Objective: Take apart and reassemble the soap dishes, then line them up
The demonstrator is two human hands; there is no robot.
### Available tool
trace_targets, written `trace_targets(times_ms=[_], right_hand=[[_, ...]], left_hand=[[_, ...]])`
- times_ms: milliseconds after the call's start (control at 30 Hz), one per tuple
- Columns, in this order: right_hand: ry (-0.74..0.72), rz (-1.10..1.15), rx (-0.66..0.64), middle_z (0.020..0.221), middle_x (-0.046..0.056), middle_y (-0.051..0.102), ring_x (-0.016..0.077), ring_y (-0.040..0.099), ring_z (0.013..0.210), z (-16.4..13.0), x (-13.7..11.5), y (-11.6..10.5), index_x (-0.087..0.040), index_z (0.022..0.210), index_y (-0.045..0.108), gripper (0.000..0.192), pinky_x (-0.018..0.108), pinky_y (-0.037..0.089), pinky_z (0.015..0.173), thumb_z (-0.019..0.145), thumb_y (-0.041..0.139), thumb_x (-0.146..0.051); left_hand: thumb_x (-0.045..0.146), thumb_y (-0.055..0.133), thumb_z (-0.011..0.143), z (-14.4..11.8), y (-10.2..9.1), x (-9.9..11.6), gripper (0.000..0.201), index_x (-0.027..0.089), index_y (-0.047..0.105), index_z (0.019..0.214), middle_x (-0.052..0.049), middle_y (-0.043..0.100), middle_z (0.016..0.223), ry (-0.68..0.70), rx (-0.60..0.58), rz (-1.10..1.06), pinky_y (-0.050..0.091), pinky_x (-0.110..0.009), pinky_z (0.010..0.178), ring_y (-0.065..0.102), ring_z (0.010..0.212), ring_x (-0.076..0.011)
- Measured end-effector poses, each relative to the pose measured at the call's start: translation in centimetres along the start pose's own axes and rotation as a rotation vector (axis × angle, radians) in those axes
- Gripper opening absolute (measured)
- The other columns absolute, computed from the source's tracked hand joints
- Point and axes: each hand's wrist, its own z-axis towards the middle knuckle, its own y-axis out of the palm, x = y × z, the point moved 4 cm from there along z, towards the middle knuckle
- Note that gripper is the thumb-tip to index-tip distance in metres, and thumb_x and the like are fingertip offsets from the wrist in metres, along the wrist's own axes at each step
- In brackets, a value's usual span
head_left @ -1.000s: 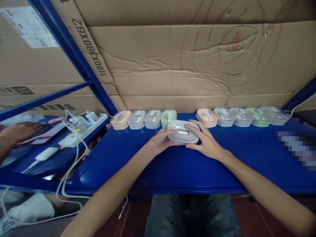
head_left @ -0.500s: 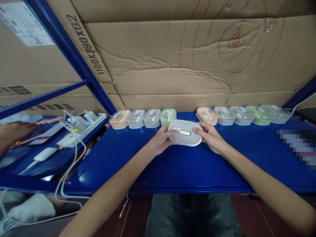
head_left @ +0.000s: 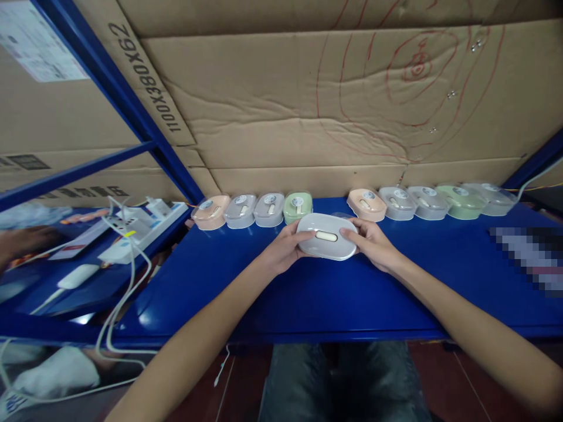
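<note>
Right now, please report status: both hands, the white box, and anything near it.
Left hand and right hand grip white box by its ends. Box above blue shelf. Row of boxes behind, apart.

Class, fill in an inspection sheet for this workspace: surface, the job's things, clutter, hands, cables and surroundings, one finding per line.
Surface: blue metal shelf, glossy.
Job's things: grey oval case with a cream slot, held between both hands.
Clutter: four cases in the left row, five in the right row, along the back edge in peach, grey and green.
Hands: left hand and right hand grip the case's ends.
Cables: white cables hang from a power strip on the left.
Surroundings: cardboard wall with red scribbles; another person's hand far left.
</note>
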Motion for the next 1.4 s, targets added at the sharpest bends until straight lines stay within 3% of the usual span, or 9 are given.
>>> trace_targets(times_ms=[100, 200, 300, 467, 733, 867, 1067, 1233, 1400], right_hand=[[-0.121, -0.126, 0.047, 0.095, 0.007, 0.078, 0.0228, 0.073, 0.078, 0.0, -0.5, -0.7, -0.021, 0.118, 0.075, 0.052, 0.036, 0.065, 0.063, 0.091, 0.076, -0.065], [-0.427, -0.412, 0.142, 0.124, 0.012, 0.078, 0.0304, 0.077, 0.108, -0.3, -2.0, -1.9, -0.024, 0.138, 0.068, 0.052, 0.051, 0.068, 0.092, 0.103, 0.062, -0.062], [-0.658, -0.868, 0.123, 0.155, 0.017, 0.063, 0.0385, 0.060, 0.144, -0.4, -2.5, -2.3, -0.026, 0.158, 0.054, 0.062, 0.064, 0.049, 0.122, 0.105, 0.062, -0.055], [-0.612, -1.251, -0.062, 0.164, 0.025, 0.051, 0.0465, 0.041, 0.159, 0.4, -0.1, -2.3, -0.018, 0.161, 0.054, 0.071, 0.068, 0.042, 0.126, 0.104, 0.060, -0.061], [-0.582, -1.207, -0.040, 0.151, 0.022, 0.063, 0.0432, 0.056, 0.148, 1.2, 1.2, -2.3, -0.021, 0.154, 0.063, 0.054, 0.066, 0.049, 0.119, 0.108, 0.057, -0.049], [-0.552, -0.946, 0.165, 0.145, 0.016, 0.070, 0.0373, 0.066, 0.136, 1.2, 0.2, -2.9, -0.025, 0.148, 0.068, 0.048, 0.064, 0.052, 0.117, 0.110, 0.053, -0.050], [-0.607, -0.615, 0.420, 0.145, 0.013, 0.072, 0.0341, 0.064, 0.140, -0.1, -1.7, -3.1, -0.026, 0.146, 0.069, 0.048, 0.060, 0.048, 0.122, 0.112, 0.049, -0.052], [-0.838, -0.774, 0.283, 0.156, 0.015, 0.058, 0.0361, 0.055, 0.149, -2.2, -2.9, -0.5, -0.031, 0.160, 0.058, 0.053, 0.061, 0.045, 0.125, 0.109, 0.058, -0.046], [-0.912, -0.917, 0.150, 0.160, 0.014, 0.050, 0.0410, 0.054, 0.147, -3.3, -2.8, 1.5, -0.040, 0.165, 0.051, 0.063, 0.067, 0.048, 0.121, 0.104, 0.067, -0.048]], left_hand=[[0.023, 0.088, 0.083, -0.1, -0.2, 0.5, 0.046, 0.018, 0.072, 0.125, -0.013, 0.081, 0.115, 0.019, 0.023, -0.033, 0.070, -0.038, 0.077, 0.078, 0.101, -0.0299], [0.022, 0.087, 0.083, 0.0, -1.1, 1.1, 0.039, 0.016, 0.074, 0.119, -0.012, 0.081, 0.112, 0.049, 0.105, -0.073, 0.069, -0.038, 0.076, 0.078, 0.095, -0.0273], [0.026, 0.084, 0.087, 0.2, -2.1, 1.6, 0.033, 0.016, 0.074, 0.117, -0.012, 0.082, 0.110, 0.062, 0.174, -0.100, 0.067, -0.035, 0.075, 0.079, 0.093, -0.0266], [0.035, 0.077, 0.095, 0.5, -2.8, 1.5, 0.036, 0.017, 0.071, 0.125, -0.013, 0.083, 0.111, 0.035, 0.217, -0.120, 0.068, -0.039, 0.079, 0.080, 0.096, -0.0293], [0.042, 0.065, 0.100, 0.8, -3.0, 1.1, 0.035, 0.019, 0.071, 0.126, -0.009, 0.084, 0.104, -0.028, 0.290, -0.160, 0.068, -0.047, 0.083, 0.080, 0.093, -0.0304], [0.048, 0.061, 0.101, 1.0, -3.4, 0.9, 0.038, 0.019, 0.073, 0.123, -0.008, 0.083, 0.096, -0.046, 0.308, -0.184, 0.067, -0.046, 0.079, 0.080, 0.087, -0.0304], [0.056, 0.057, 0.102, 1.2, -3.1, 0.2, 0.044, 0.019, 0.075, 0.117, -0.008, 0.081, 0.087, -0.103, 0.229, -0.206, 0.067, -0.045, 0.081, 0.079, 0.086, -0.0303], [0.064, 0.048, 0.105, 0.8, -1.5, -0.6, 0.058, 0.016, 0.077, 0.117, -0.012, 0.082, 0.091, -0.199, 0.107, -0.129, 0.066, -0.045, 0.071, 0.078, 0.082, -0.0325], [0.069, 0.047, 0.104, 0.3, -0.1, -0.8, 0.063, 0.016, 0.077, 0.120, -0.015, 0.083, 0.101, -0.213, -0.025, -0.107, 0.066, -0.045, 0.076, 0.079, 0.092, -0.0346]])
